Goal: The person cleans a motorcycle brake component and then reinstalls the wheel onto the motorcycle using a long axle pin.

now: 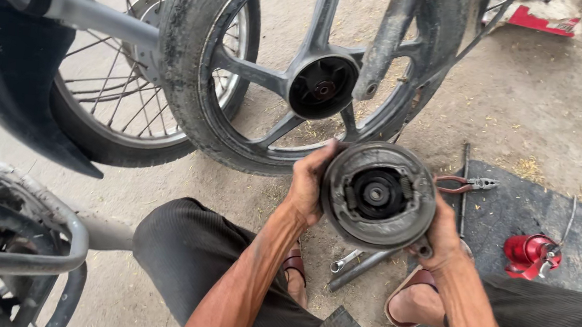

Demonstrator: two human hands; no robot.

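Dusty dirt floor (560, 104), round grey brake plate (379, 195) held up before the cast wheel (314, 73), left hand (309, 181) gripping its left rim, right hand (445, 236) clasping its lower right edge, pliers (465, 184) and red can (530, 255) on dark mat (514, 206), flat red-and-white package (540, 17) at far top right.

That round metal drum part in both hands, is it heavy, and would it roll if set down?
The brake plate looks like thick metal, so probably stiff and heavy for its size; both the left hand and right hand steady it. Its dusty, grimy face suggests a gritty rather than slippery grip. Being round, it might roll on edge.
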